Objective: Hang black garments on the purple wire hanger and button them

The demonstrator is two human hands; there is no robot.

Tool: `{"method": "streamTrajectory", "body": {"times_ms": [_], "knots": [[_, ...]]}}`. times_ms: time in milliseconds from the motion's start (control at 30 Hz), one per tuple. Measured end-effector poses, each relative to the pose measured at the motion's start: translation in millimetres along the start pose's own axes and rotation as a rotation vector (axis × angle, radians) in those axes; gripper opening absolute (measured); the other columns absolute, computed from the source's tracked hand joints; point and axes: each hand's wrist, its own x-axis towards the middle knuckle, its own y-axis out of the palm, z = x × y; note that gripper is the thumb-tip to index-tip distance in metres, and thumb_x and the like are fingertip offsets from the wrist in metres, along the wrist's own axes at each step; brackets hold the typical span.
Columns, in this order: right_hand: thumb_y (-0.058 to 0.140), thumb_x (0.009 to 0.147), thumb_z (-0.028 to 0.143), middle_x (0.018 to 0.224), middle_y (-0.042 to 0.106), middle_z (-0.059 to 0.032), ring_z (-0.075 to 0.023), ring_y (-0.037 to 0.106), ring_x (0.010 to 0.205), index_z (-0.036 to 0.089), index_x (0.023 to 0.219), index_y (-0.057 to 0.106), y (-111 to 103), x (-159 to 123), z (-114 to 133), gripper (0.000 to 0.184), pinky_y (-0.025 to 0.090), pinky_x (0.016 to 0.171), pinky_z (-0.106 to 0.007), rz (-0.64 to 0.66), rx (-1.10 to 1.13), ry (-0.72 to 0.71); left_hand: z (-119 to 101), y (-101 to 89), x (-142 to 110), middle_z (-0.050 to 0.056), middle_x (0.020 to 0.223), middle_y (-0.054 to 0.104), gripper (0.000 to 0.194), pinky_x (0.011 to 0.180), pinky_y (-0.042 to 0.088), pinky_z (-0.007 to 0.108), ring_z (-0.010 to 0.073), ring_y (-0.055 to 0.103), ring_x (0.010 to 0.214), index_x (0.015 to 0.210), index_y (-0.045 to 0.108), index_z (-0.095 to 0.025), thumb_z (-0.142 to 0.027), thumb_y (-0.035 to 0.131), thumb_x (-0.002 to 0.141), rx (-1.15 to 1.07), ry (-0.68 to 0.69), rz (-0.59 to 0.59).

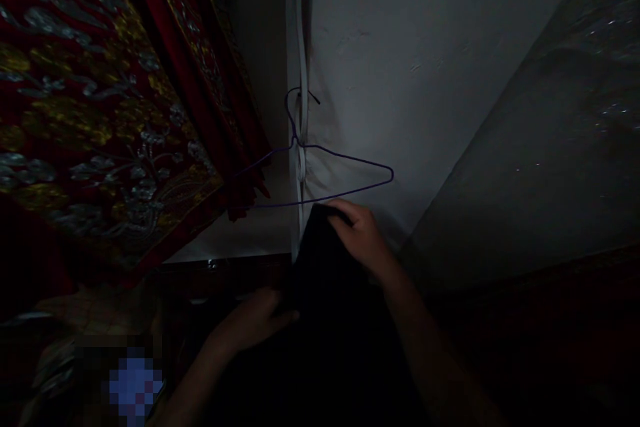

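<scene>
A thin purple clothes hanger (350, 158) hangs by its hook beside a white cord on the wall. Just below its bottom bar, my right hand (361, 235) pinches the upper edge of a black cloth (320, 280), thumb in front. The fingertips come close to the bar; I cannot tell whether they touch it. Lower and to the left, my left hand (257, 320) grips the side of the same cloth, its fingers partly lost in the dark. The cloth drops into shadow, so its shape and kind are unclear.
A red hanging (165, 53) with silver and gold floral decoration covers the left side. White cords (303, 33) run down the pale wall (400, 67). On the right is a grey, shiny surface (545, 127). A pixelated bluish patch (135, 380) lies at lower left.
</scene>
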Motion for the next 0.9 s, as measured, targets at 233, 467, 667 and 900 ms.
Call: {"method": "streamTrajectory", "body": {"times_ms": [233, 467, 667, 900], "knots": [[0.055, 0.083, 0.04, 0.062, 0.06, 0.0, -0.0183, 0.057, 0.063, 0.022, 0.066, 0.062, -2, 37, -50, 0.026, 0.043, 0.061, -0.027, -0.168, -0.14, 0.059, 16, -75.5, -6, 0.006, 0.091, 0.079, 0.021, 0.075, 0.048, 0.031, 0.0269, 0.072, 0.081, 0.09, 0.078, -0.028, -0.038, 0.061, 0.089, 0.138, -0.036, -0.237], [0.058, 0.078, 0.04, 0.047, 0.031, 0.0046, -0.0093, 0.032, 0.046, 0.022, 0.047, 0.039, -33, 32, -16, 0.04, 0.018, 0.045, -0.025, -0.155, -0.319, 0.087, -6, -139.4, 2, 0.004, 0.079, 0.068, 0.024, 0.072, 0.046, 0.031, 0.0224, 0.062, 0.075, 0.077, 0.065, -0.023, -0.042, 0.054, 0.087, 0.377, 0.11, -0.636], [0.058, 0.086, 0.044, 0.05, 0.046, 0.0034, -0.0109, 0.041, 0.048, 0.02, 0.054, 0.049, -16, 10, -17, 0.041, 0.031, 0.046, -0.024, -0.039, -0.14, 0.096, -52, -146.9, 34, 0.005, 0.104, 0.069, 0.024, 0.093, 0.049, 0.035, 0.023, 0.065, 0.1, 0.111, 0.062, -0.022, -0.033, 0.055, 0.09, 0.33, 0.346, -0.787], [0.064, 0.089, 0.037, 0.083, 0.072, -0.0035, -0.0201, 0.065, 0.073, 0.021, 0.132, 0.063, -59, 13, -26, 0.045, 0.052, 0.073, -0.033, -0.34, -0.349, -0.083, -56, -159.6, 48, 0.005, 0.103, 0.076, 0.028, 0.096, 0.053, 0.038, 0.0254, 0.07, 0.098, 0.111, 0.069, -0.023, -0.029, 0.053, 0.089, 0.334, 0.4, -0.777]]}}
